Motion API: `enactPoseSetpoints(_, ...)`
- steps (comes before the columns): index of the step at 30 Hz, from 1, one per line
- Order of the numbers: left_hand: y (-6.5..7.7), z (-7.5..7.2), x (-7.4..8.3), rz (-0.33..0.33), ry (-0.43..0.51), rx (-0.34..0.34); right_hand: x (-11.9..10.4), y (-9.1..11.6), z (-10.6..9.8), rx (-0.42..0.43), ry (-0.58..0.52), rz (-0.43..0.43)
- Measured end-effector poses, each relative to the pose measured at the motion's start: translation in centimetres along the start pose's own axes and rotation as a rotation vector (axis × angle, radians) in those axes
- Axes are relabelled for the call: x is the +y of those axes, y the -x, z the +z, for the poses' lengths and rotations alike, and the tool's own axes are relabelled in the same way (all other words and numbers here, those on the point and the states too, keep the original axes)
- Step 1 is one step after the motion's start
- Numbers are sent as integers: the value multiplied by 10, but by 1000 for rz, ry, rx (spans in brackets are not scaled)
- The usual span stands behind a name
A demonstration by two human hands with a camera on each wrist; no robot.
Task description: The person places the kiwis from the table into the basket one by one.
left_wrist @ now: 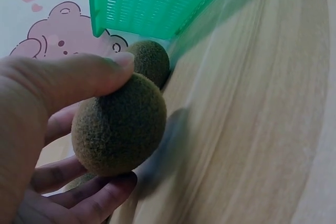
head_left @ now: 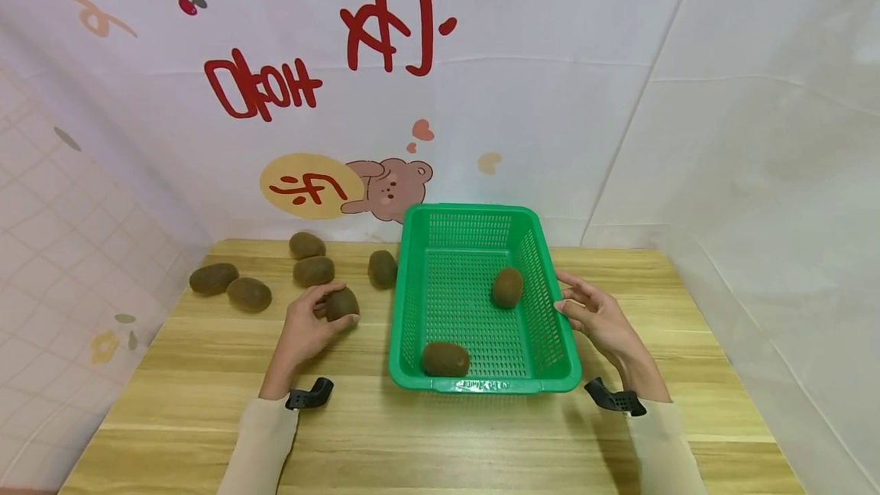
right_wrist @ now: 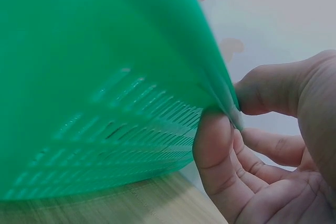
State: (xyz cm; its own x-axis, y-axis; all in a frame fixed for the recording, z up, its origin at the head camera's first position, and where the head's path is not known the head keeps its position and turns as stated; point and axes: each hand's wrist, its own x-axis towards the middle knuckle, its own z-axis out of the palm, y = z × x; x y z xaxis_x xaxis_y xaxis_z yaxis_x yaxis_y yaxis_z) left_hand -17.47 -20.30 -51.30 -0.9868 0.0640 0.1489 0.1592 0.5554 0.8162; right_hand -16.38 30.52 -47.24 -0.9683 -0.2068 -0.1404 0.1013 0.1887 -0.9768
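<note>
My left hand [head_left: 311, 332] grips a brown kiwi [left_wrist: 119, 124] between thumb and fingers, left of the green basket [head_left: 485, 386]. In the left wrist view a gap and a shadow show between that kiwi and the wooden table. My right hand [head_left: 600, 319] pinches the basket's right rim [right_wrist: 223, 95] between thumb and fingers. Inside the basket lie two kiwis, one kiwi [head_left: 508, 288] by the right wall and another kiwi [head_left: 445, 359] in the near left corner. Just left of the basket lies a loose kiwi [head_left: 382, 270].
Several more kiwis lie at the table's back left, among them a kiwi [head_left: 313, 271] beyond my left hand and a kiwi [head_left: 250, 294] farther left. A printed white cloth [head_left: 522, 98] hangs behind the wooden table [head_left: 412, 441], with cloth at both sides too.
</note>
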Motion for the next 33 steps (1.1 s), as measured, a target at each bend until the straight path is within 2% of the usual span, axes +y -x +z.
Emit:
enactPoseSetpoints(11, -1, -1, 5, 49, 32, 45, -2, 1, 2, -2, 11, -3)
enactPoseSetpoints(21, 0, -2, 23, 86, 74, 80, -2, 2, 2, -1, 7, -3)
enactPoseSetpoints(33, 2, 0, 40, 158, 124, 144, 0, 0, 1, 6, 4, 0)
